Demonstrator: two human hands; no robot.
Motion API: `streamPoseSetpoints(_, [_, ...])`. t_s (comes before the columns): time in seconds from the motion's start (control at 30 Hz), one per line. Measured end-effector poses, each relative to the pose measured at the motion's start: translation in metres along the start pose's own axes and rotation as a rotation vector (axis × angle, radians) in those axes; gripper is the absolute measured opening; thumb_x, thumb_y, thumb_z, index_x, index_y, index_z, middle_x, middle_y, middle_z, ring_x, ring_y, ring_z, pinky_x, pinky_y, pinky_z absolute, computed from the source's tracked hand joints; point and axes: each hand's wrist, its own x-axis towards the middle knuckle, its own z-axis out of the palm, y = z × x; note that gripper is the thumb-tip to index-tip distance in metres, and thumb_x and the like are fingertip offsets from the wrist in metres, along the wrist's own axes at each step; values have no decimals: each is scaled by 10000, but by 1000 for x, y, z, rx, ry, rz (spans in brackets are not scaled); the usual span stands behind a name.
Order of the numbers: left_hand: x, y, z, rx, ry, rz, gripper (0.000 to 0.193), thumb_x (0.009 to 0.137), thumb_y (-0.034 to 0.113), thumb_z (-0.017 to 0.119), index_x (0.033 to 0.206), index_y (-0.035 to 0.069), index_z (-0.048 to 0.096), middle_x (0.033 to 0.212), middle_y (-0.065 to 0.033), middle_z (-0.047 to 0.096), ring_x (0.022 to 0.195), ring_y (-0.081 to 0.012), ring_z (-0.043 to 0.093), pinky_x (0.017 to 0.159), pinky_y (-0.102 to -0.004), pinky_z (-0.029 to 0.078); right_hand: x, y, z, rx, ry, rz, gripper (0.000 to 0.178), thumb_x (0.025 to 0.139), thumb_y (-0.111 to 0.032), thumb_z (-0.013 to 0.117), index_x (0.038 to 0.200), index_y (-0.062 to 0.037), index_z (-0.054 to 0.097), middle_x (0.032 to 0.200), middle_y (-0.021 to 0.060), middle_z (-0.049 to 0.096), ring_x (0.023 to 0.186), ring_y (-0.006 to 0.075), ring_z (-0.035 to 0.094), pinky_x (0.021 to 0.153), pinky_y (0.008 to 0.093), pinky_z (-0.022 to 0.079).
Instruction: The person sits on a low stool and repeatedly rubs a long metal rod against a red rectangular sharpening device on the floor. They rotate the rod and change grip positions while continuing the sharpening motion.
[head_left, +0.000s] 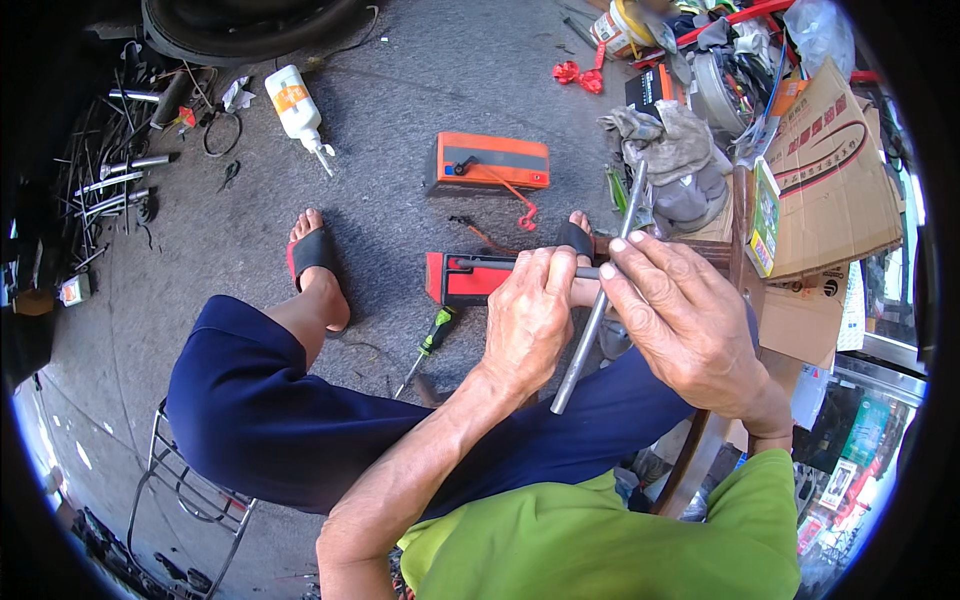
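My left hand (530,320) is closed around a thin dark rod (485,264), whose left end sticks out past the fingers. Its right end meets a straight silver metal bar (580,365), which crosses it at a slant, like a T-handle tool. My right hand (690,325) pinches the bar where the two meet, fingertips on top and thumb hidden. Beneath the rod, partly hidden by the left hand, lies a red and black box-shaped battery (465,286). A green and black screwdriver (436,335) lies on the ground, left of my left hand.
An orange and grey battery (500,160) with a red wire sits ahead. A white bottle (293,103) lies far left, near a tire (240,25) and loose metal tools (110,185). Gloves (670,140) and cardboard (830,180) crowd the right side. A metal rack (190,490) stands lower left.
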Motion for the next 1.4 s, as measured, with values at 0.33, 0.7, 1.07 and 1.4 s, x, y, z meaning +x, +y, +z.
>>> streamPoseSetpoints(0.33, [-4, -2, 3, 37, -62, -8, 314, 751, -95, 572, 1054, -17, 540, 923, -174, 589, 863, -361, 592, 737, -438, 519, 10, 0, 20, 576, 62, 564, 181, 877, -113, 692, 772, -24, 574, 602, 133, 568, 548, 313, 608, 459, 383, 446])
streamPoseSetpoints(0.7, [-6, -4, -1, 61, -100, -10, 428, 672, -56, 636, 1080, -9, 515, 969, -163, 563, 908, -350, 583, 745, -437, 532, 12, 8, 1, 77, -12, -17, 370, 749, -103, 647, 1095, 26, 642, 921, 96, 607, 825, 205, 631, 588, 305, 549])
streamPoseSetpoints(1.07, [-4, -5, -3, 40, -58, 1, 360, 721, -111, 554, 1070, -24, 527, 939, -182, 579, 891, -364, 582, 765, -443, 511, 15, 1, -8, 92, 57, 176, 328, 775, -123, 711, 1060, 21, 638, 782, 74, 571, 676, 211, 606, 535, 328, 482])
streamPoseSetpoints(1.4, [-7, -5, -3, 38, -118, 4, 366, 729, -51, 586, 1085, -16, 513, 969, -179, 575, 911, -364, 579, 760, -444, 520, 5, 4, 15, 362, -94, 369, 139, 817, -107, 729, 808, -17, 623, 699, 94, 591, 586, 271, 601, 485, 381, 440])
